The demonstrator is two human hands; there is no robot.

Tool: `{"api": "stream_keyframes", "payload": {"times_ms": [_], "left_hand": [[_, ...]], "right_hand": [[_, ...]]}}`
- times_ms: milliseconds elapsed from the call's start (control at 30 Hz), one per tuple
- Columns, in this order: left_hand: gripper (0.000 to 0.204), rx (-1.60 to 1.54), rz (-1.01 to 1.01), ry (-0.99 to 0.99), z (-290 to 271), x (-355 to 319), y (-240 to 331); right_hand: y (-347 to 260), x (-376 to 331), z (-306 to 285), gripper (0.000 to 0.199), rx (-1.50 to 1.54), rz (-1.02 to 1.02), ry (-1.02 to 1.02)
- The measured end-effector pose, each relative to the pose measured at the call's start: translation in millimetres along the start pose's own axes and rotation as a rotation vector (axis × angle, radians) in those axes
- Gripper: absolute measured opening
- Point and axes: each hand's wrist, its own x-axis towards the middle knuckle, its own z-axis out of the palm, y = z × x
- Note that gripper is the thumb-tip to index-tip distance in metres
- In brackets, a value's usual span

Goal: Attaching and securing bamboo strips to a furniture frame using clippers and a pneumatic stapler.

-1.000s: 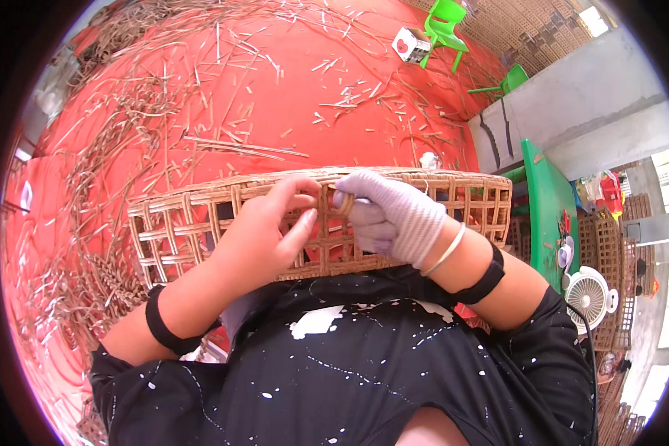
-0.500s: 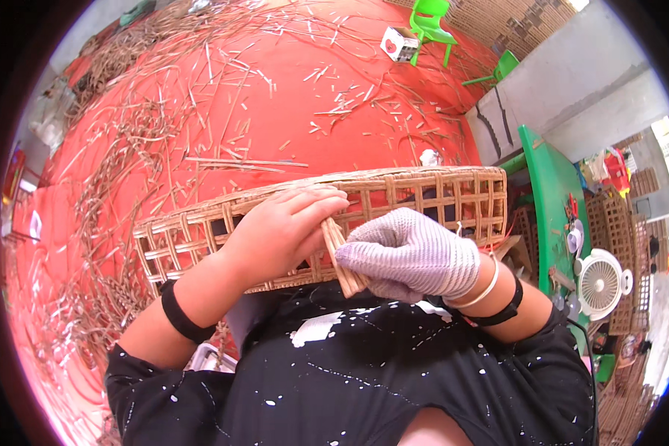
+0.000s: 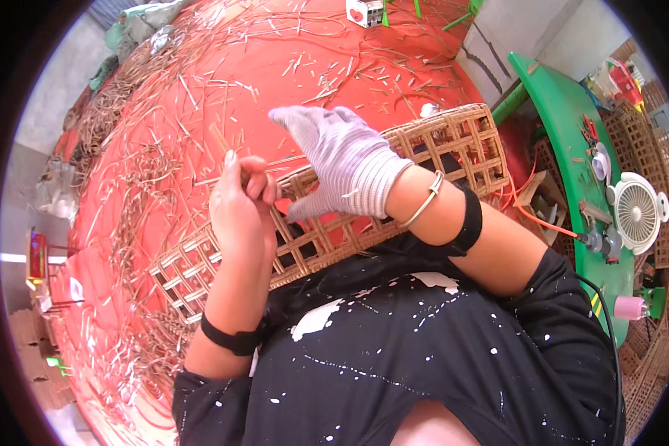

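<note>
A long openwork wicker frame [image 3: 312, 265] of brown woven cane lies slantwise across my lap, its right end raised farther from me. My left hand [image 3: 238, 204], bare, is held above the frame's left half with its fingers curled. A short bundle of cane strips [image 3: 219, 139] sticks up past its thumb; the gripped part is hidden by the hand. My right hand [image 3: 349, 160] wears a pale striped knit glove. It hovers over the middle of the frame, thumb and fingers spread wide, nothing between them.
Cut strips and tangled cane [image 3: 119, 223] litter the red floor covering [image 3: 267, 52]. To the right stands a green table [image 3: 565, 160] carrying a white fan [image 3: 638, 212], tools and an orange cord [image 3: 543, 223]. A white box [image 3: 364, 13] sits far ahead.
My hands have come apart. The left has lifted away with the cane strips, and the gloved right hand has let go and opened. The wicker frame now slants, and the view has shifted.
</note>
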Motion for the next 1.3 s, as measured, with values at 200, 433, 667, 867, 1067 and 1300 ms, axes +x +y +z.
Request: {"api": "stream_keyframes", "payload": {"times_ms": [200,433,667,867,1067,1300], "left_hand": [[0.038,0.148,0.088,0.03,11,-22,-9],[0.049,0.438,0.263,-0.549,59,-108,20],[0.037,0.376,0.866,0.111,-4,-119,124],[0.031,1.849,0.877,0.454,-245,-137,237],[0.047,2.218,0.626,0.262,-205,-108,140],[0.021,1.477,0.544,-0.303,-81,-26,89]], "right_hand": [[-13,-3,2,0.091,-0.166,0.117,-0.509],[8,-2,10,0.081,-0.286,0.243,-0.44],[6,-2,9,0.087,-0.213,0.238,-0.66],[3,-23,4,0.077,-0.211,0.022,-0.48],[13,-29,-12,0.063,-0.165,-0.032,-0.425],[24,-38,-25,0.059,-0.119,-0.036,-0.384]]}}
